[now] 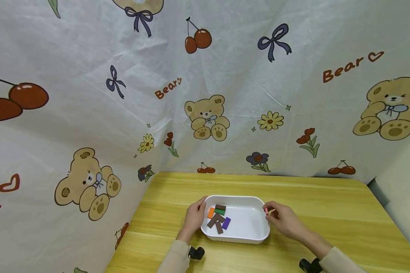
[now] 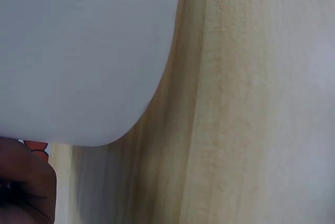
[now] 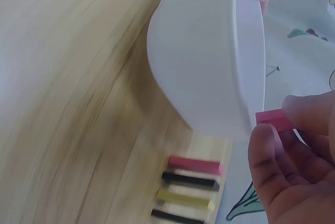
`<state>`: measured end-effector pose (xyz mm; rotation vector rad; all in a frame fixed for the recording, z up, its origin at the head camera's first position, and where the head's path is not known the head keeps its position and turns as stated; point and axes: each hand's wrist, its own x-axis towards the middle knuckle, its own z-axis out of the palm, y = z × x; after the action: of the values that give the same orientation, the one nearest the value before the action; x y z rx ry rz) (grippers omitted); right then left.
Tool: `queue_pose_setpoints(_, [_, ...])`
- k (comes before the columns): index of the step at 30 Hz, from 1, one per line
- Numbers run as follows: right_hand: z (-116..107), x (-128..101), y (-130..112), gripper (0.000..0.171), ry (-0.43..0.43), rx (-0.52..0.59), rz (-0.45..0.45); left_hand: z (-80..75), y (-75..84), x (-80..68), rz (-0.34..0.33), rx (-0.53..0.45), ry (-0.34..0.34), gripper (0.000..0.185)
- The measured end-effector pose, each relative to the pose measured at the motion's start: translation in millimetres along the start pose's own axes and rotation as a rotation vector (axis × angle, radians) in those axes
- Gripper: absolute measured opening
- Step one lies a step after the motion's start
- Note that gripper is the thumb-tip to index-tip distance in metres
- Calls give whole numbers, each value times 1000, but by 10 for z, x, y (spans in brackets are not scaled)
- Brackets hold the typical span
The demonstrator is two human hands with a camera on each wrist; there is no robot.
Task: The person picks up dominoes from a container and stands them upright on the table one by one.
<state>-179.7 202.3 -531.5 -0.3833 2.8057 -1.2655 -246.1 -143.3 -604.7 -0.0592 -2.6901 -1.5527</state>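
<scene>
A white rectangular dish (image 1: pixel 247 239) rests on the wooden table. Lying in its left half are several small blocks: an orange block (image 1: pixel 210 212), a green block (image 1: pixel 219 212), a purple block (image 1: pixel 226 223) and several brown ones, including a brown block (image 1: pixel 219 227). My left hand (image 1: pixel 193 218) holds the dish by its left end. At the right end, my right hand (image 1: pixel 285 220) pinches a pink block (image 3: pixel 275 120) between thumb and finger, by the rim. The left wrist view shows mostly the dish's outer wall (image 2: pixel 89 56) and part of a curled finger.
In the right wrist view, a pink block (image 3: pixel 196 165), a yellow block (image 3: pixel 186 199) and two black ones lie in a row on the table beside the dish. Behind the table (image 1: pixel 276 185) hangs a cloth (image 1: pixel 239 76) printed with bears.
</scene>
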Motion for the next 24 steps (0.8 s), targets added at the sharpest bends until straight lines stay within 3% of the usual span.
queue_pose_setpoints(10, [-192, -23, 289, 27, 78, -37, 36, -3, 38, -10, -21, 6, 5, 37])
queue_pose_setpoints(19, [-366, -89, 557, 29, 101, -91, 80, -64, 295, -137, 11, 0, 19, 38])
queue_pose_setpoints(24, [-430, -116, 647, 30, 117, -92, 80, -51, 232, -118, 15, 2, 13, 39])
